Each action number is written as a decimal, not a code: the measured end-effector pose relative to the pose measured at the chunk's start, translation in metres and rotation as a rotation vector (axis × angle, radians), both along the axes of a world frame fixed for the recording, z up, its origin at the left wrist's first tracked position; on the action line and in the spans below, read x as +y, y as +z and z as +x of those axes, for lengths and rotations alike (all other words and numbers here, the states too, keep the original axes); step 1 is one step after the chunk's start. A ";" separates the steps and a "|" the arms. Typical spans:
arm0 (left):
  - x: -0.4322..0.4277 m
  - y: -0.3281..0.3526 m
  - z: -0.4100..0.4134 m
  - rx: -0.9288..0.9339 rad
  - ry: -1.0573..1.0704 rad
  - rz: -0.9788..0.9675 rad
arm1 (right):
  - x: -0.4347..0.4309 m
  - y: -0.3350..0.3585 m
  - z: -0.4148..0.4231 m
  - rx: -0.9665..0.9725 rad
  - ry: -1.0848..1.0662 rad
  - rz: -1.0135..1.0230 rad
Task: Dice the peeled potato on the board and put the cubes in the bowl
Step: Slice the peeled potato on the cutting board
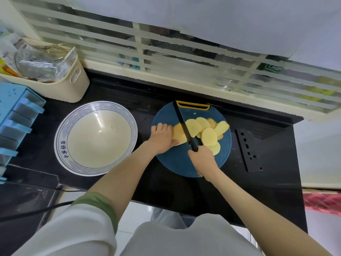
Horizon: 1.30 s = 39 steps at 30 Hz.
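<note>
A bowl (pixel 61 145) sits on the black counter (pixel 156 183), left of the round blue board (pixel 175 164). On the board, the left hand (pixel 161 137) curls its fingers over the uncut end of the potato (pixel 177 135). The potato's long axis runs left to right, with its cut face to the right. The knife (pixel 183 124) stands against that face, tip pointing away toward the board's yellow handle. The right hand (pixel 203 161) grips the knife's handle. Cut slices (pixel 208 137) lie overlapped to the right of the blade.

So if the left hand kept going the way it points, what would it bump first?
Probably the knife blade, just past the potato piece that the left hand holds; depth is unclear.
</note>
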State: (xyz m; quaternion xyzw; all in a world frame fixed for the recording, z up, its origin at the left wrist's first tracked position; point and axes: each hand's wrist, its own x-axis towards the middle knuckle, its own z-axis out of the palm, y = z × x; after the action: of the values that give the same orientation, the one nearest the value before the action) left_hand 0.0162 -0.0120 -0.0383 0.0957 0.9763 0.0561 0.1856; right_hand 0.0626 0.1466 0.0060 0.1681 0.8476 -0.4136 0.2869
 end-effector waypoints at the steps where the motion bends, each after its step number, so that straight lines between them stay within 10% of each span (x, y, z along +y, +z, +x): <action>1: 0.000 0.000 0.000 0.006 -0.007 -0.007 | 0.000 -0.001 0.000 0.003 0.026 0.020; 33: -0.007 -0.011 0.001 -0.021 0.072 0.117 | 0.017 -0.040 -0.007 -0.127 0.156 0.140; 39: -0.007 -0.008 0.010 -0.024 0.162 0.197 | 0.024 -0.022 -0.008 -0.134 -0.144 -0.124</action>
State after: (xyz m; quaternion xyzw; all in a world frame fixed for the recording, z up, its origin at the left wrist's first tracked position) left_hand 0.0262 -0.0192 -0.0460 0.0335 0.9684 0.1675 0.1818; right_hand 0.0543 0.1706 -0.0159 0.2378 0.7849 -0.4728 0.3222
